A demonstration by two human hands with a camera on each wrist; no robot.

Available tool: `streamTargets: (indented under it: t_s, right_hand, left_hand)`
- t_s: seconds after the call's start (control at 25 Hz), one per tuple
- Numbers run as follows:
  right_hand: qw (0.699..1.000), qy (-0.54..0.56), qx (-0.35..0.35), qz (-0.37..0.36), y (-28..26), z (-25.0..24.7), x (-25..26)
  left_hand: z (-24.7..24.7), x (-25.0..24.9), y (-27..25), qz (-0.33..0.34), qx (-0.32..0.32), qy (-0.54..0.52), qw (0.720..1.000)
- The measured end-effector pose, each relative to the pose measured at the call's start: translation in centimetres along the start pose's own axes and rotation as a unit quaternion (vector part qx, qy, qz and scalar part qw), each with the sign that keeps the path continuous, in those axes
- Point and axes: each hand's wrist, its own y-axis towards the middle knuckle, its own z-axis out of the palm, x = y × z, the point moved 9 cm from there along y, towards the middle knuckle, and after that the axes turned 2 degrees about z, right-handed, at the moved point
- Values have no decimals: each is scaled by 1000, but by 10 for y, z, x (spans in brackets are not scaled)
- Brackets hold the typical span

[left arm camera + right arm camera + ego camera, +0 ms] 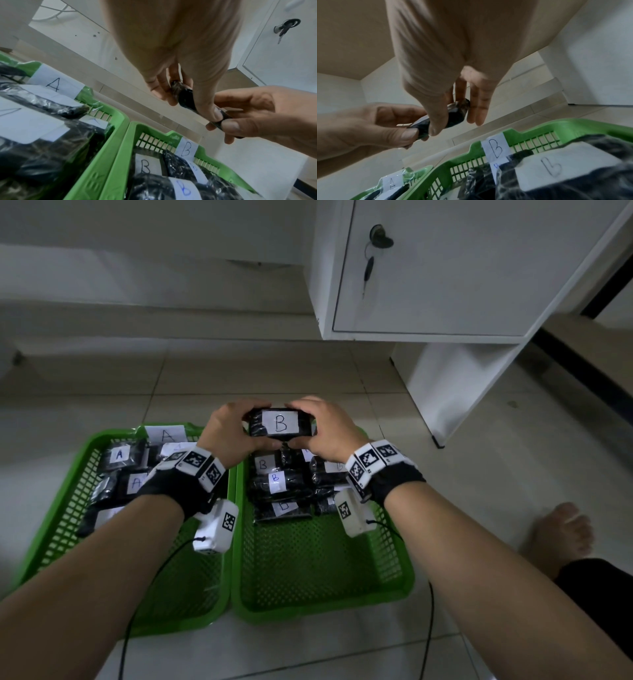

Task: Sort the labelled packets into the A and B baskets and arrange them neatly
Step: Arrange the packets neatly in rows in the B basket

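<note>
Holding a black packet (281, 423) with a white label reading "B" above the far end of the right basket (322, 594), we are pinching it between thumb and fingers at both ends, left hand (233, 429) and right hand (325, 429) alike. Beneath, packets marked "B" (277, 481) are lying in that green basket, tagged "B" on its far rim, while packets marked "A" (120, 455) are filling the left basket (61, 529), tagged "A".
</note>
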Motion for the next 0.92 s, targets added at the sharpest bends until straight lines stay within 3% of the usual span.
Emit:
streamTargets:
  t_s: [0.16, 0.28, 0.52, 0.6, 0.92]
  right_hand:
    - [997, -47, -6, 54, 8, 0, -15]
    - [993, -68, 14, 98, 12, 14, -30]
    - [988, -93, 54, 109, 21, 48, -27]
    - [988, -89, 60, 109, 21, 51, -26]
    - [990, -72, 28, 119, 16, 51, -27]
  left_hand:
    - [5, 21, 2, -29, 19, 46, 998]
    - [15, 29, -2, -4, 38, 98, 994]
    - [48, 31, -16, 30, 170, 235, 957]
    - [53, 34, -17, 33, 177, 274, 945]
    - [56, 38, -19, 16, 177, 281, 943]
